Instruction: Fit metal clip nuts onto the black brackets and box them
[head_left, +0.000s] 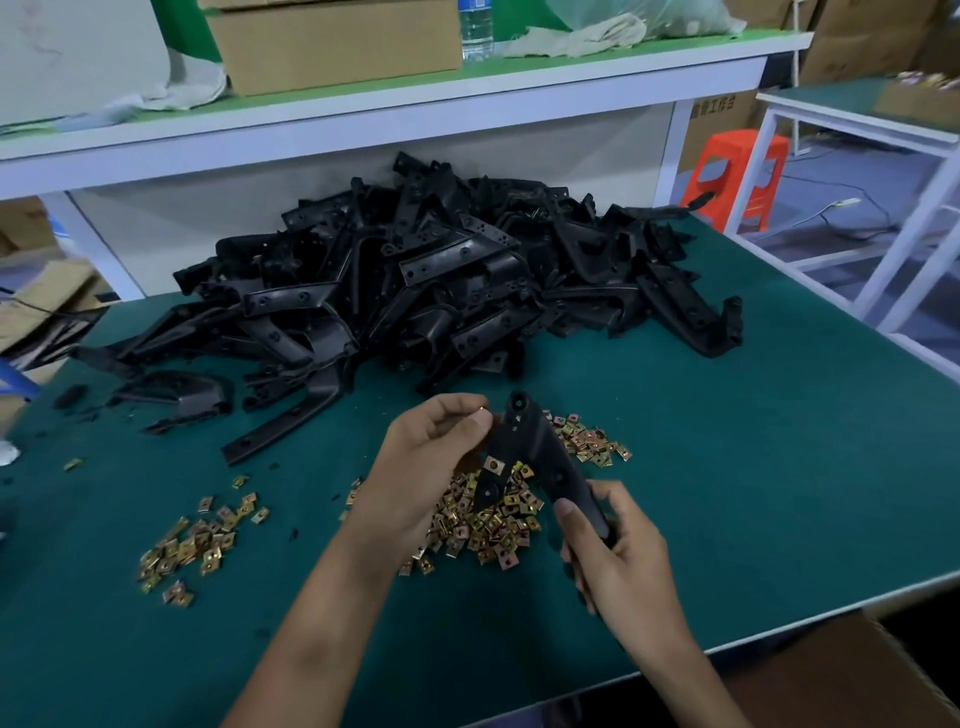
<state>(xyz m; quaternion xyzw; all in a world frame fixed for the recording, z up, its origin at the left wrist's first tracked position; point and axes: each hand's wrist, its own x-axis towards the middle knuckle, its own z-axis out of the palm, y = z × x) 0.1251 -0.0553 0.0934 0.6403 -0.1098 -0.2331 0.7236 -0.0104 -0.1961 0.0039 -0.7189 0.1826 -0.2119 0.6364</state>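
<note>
A green-topped bench (779, 467) was seen, white-edged along its right side. A big heap of black brackets (415, 275) was piled at the back, spilling out to the left and right. One long bracket (283, 423) was laid flat just in front of the heap. Gold clip nuts were scattered in three patches: a large pile (483, 519) near the middle, a smaller patch (592, 441) just to its right, and a looser spread (197, 540) to the left, well apart from the other two. Small black scraps (70, 397) were dotted about the left edge.
</note>
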